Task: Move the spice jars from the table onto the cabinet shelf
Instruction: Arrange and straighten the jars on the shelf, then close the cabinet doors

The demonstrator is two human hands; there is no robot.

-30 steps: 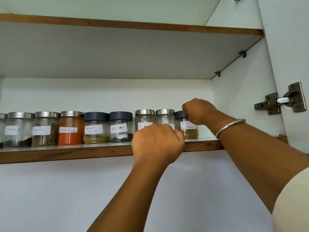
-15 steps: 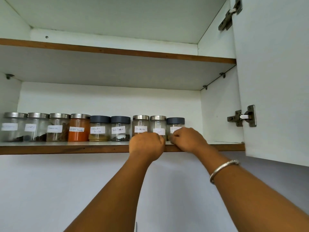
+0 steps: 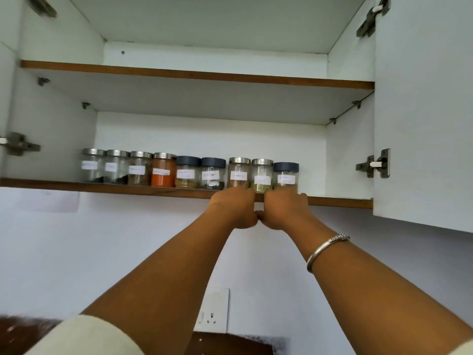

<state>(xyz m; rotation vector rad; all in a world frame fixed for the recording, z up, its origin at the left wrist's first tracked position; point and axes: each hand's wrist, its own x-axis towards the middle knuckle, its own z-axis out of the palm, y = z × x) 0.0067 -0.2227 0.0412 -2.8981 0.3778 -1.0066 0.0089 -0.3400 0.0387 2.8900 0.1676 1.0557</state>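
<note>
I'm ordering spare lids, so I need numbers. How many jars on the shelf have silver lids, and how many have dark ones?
Silver-lidded jars: 6
Dark-lidded jars: 3
Total: 9 jars, all standing in one row on the shelf.

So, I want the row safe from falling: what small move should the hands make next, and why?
Probably push the green-spice jar slightly further back. It sits nearest the shelf front edge, ahead of the brown-spice jar beside it, and the left hand and right hand are both at the jar bases there.
</note>
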